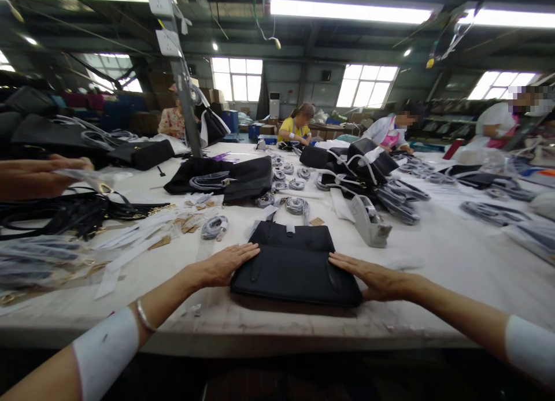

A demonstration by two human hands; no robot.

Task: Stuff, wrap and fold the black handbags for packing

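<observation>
A black handbag (299,274) lies on its side in front of me near the table's front edge, its upper part spread away from me. My left hand (228,263) rests on its left edge, fingers stretched out and flat. On the opposite edge lies my right hand (377,277), also with straight fingers touching the bag. Both thumbs are largely hidden. Beyond the bag are a wrapped coiled strap (296,205) and a small brown tag (317,221). Another coiled strap (214,227) sits to the left.
A grey tape dispenser (368,222) stands right of the bag. Black bags (249,178) and wrapped straps cover the table's middle. At left, a co-worker's hand (43,175) holds clear plastic above black straps (56,213). Several people work across the table (433,308).
</observation>
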